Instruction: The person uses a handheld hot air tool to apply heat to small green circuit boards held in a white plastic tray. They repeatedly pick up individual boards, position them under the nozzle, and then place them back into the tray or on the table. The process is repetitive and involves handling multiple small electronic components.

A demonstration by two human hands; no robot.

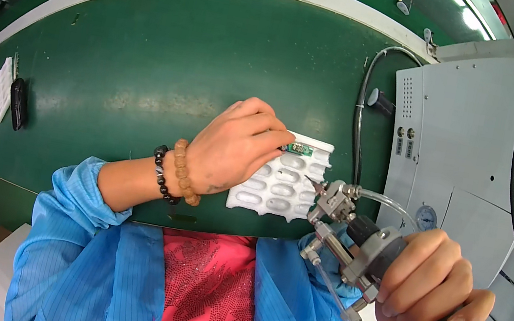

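Observation:
My left hand [241, 140] reaches over a white moulded tray [252, 199] with rows of oval hollows. Its fingertips are closed on a small green circuit board [301, 149] at the tray's far right corner; the left end of the board is hidden by the fingers. My right hand [430, 291] is wrapped round a black-handled dispensing gun [379, 254] with a metal valve and clear tubes. The gun's thin needle tip [313, 183] points left, just over the tray's right edge and apart from the board.
A grey machine cabinet [462, 128] with a pressure gauge [426, 218] stands at the right. A black cable [359, 116] runs beside it on the green table [153, 46]. At the far left lie another white tray [2, 89] and a black elongated case [18, 104].

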